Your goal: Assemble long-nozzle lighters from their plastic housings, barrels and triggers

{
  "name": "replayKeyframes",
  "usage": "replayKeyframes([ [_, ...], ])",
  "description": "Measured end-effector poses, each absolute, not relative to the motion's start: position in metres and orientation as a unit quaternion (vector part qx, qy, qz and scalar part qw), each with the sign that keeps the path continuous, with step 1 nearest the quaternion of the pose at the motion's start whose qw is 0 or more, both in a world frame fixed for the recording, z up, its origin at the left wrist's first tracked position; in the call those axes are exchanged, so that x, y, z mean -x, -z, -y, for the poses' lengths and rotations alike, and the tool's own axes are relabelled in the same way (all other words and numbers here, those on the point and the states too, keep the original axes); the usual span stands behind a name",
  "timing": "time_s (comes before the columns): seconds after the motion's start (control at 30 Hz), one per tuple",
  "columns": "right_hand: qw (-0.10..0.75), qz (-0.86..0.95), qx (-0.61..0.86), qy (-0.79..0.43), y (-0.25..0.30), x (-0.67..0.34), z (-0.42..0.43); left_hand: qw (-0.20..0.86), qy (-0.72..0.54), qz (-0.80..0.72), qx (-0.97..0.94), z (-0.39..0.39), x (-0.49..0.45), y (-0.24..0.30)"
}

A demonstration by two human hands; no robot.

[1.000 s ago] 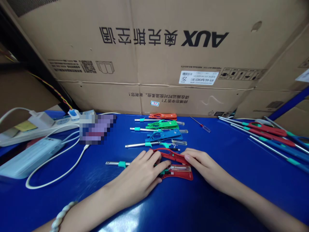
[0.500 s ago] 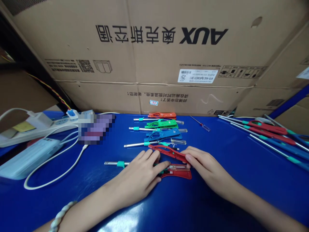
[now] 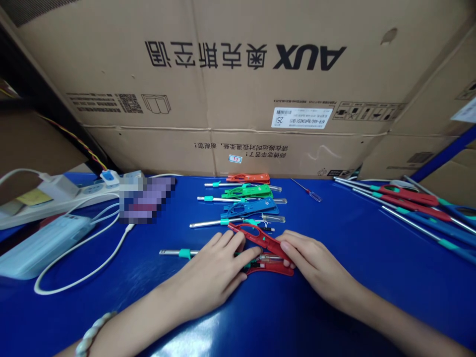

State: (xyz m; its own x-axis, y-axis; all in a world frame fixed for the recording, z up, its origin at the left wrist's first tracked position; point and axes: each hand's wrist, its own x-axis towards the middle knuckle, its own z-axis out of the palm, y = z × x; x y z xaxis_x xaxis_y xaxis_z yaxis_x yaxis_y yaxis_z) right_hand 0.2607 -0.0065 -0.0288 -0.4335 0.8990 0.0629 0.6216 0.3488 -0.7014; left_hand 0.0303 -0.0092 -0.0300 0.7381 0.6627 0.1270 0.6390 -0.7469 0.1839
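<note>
On the blue table (image 3: 334, 297) lies a red plastic lighter shell (image 3: 273, 267) with a metal tube (image 3: 174, 253) sticking out to the left. My left hand (image 3: 217, 272) rests flat on the shell's left part, fingers spread. My right hand (image 3: 312, 263) pinches a second red shell half (image 3: 256, 235) and holds it tilted over the lower half. Behind them lie a blue unit (image 3: 251, 208), a green one (image 3: 247, 191) and an orange one (image 3: 248, 177), each with a metal tube.
A large cardboard box (image 3: 241, 84) stands behind the table. At left are a power strip (image 3: 52, 196), a white power bank (image 3: 40, 243) and a white cable (image 3: 85, 270). Several long finished lighters (image 3: 412, 206) lie at right, a small screwdriver (image 3: 308, 191) near them.
My right hand has lifted the upper red shell half and swung it over the lower half. The left hand has stayed on the lower half.
</note>
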Motion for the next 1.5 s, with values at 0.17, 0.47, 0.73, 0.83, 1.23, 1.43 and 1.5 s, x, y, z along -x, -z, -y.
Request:
replayKeyframes([
  [0.17,0.214,0.797,0.484,-0.289,0.027,-0.259,0.009,0.071,-0.084,-0.351,-0.930,0.010,-0.030,0.029],
  [0.47,0.187,0.821,0.479,-0.248,0.030,-0.256,0.010,0.077,-0.097,-0.345,-0.931,0.010,-0.029,0.029],
  [0.73,0.184,0.824,0.493,-0.210,0.037,-0.254,0.009,0.070,-0.082,-0.346,-0.932,0.009,-0.030,0.028],
  [0.83,0.179,0.828,0.495,-0.192,0.038,-0.252,0.011,0.062,-0.065,-0.348,-0.933,0.010,-0.030,0.027],
  [1.23,0.298,0.693,0.503,-0.422,0.048,-0.259,-0.008,0.050,-0.053,-0.362,-0.929,0.005,-0.029,0.027],
  [1.43,0.315,0.603,0.488,-0.547,0.044,-0.262,-0.016,0.073,-0.080,-0.365,-0.925,0.003,-0.026,0.025],
  [1.5,0.328,0.596,0.490,-0.546,0.041,-0.264,-0.017,0.091,-0.101,-0.364,-0.921,0.002,-0.023,0.023],
])
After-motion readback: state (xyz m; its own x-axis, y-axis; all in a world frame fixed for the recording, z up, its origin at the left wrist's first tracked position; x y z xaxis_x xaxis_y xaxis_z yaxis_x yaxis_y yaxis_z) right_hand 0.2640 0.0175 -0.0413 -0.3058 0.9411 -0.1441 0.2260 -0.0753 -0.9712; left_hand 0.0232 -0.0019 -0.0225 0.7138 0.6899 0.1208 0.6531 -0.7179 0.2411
